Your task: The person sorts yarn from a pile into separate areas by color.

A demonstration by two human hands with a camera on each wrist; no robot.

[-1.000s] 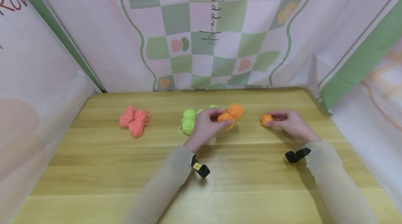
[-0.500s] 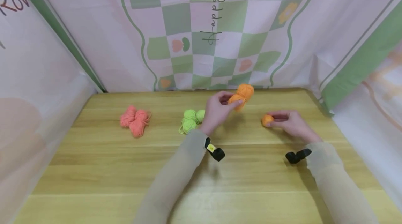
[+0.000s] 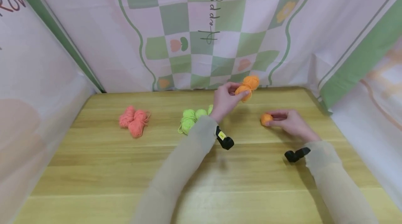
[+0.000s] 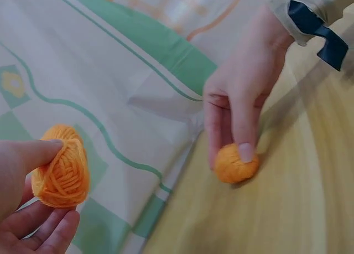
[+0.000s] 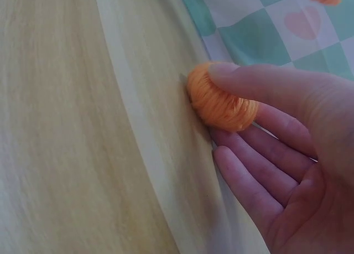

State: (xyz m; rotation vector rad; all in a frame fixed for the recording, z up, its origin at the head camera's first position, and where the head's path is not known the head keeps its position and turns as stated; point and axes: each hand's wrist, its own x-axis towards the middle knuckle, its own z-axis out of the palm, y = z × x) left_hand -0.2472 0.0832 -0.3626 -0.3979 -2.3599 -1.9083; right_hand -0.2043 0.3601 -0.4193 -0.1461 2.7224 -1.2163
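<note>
My left hand (image 3: 225, 100) holds an orange yarn bundle (image 3: 248, 87) up off the table, pinched between thumb and fingers. Two rounded lobes of it show in the head view; the left wrist view shows its wound strands (image 4: 67, 174) under the thumb. Lower and to the right, my right hand (image 3: 291, 122) pinches a small orange yarn ball (image 3: 266, 119) against the tabletop. In the right wrist view the thumb presses on that ball (image 5: 224, 102) and the other fingers lie behind it. Lime green yarn balls (image 3: 188, 121) sit left of my left wrist, partly hidden by the sleeve.
A coral pink yarn cluster (image 3: 134, 121) lies on the left of the wooden table (image 3: 94, 168). A patterned cloth (image 3: 176, 18) hangs along the table's back edge, with more cloth at both sides.
My left hand has risen and moved away toward the back right, carrying the orange yarn bundle up from beside the green yarn. The right hand has stayed in place on its ball.
</note>
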